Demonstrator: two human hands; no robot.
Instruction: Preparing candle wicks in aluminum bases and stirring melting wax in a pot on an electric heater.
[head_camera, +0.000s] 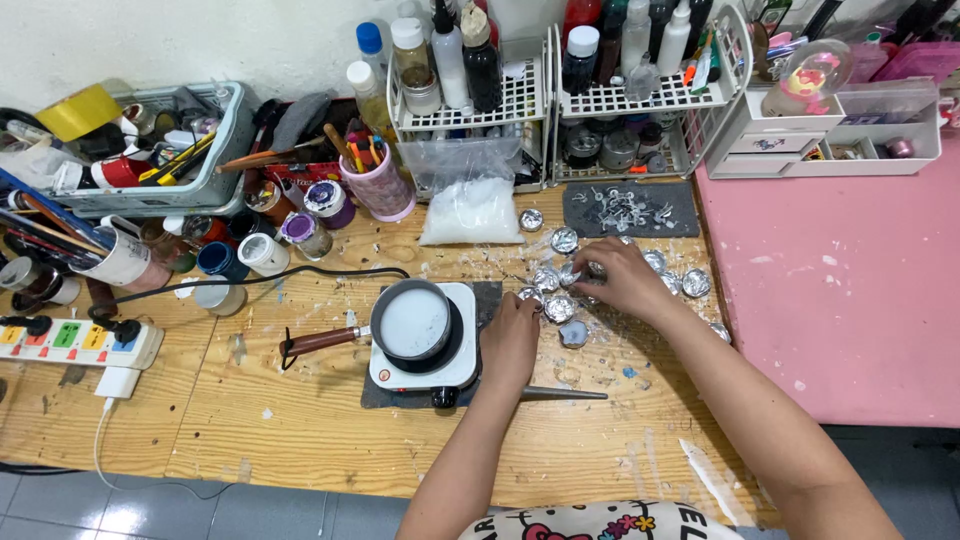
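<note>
Left hand (510, 335) curls its fingers onto a small foil cup (559, 308) just right of the hotplate (425, 352), right hand (622, 278) spreads over more foil cups (696, 282) clustered on the wooden surface (300, 420).

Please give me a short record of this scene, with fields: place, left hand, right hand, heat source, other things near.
place: wooden worktable beside a pink table
left hand: left hand rests at a small foil cup; grip not clear
right hand: right hand lies over the cluster of foil cups; grip hidden
heat source: small pan with white contents on a white hot plate
other things near: clear bag of white flakes, dark tray of wick tabs, power strip
</note>
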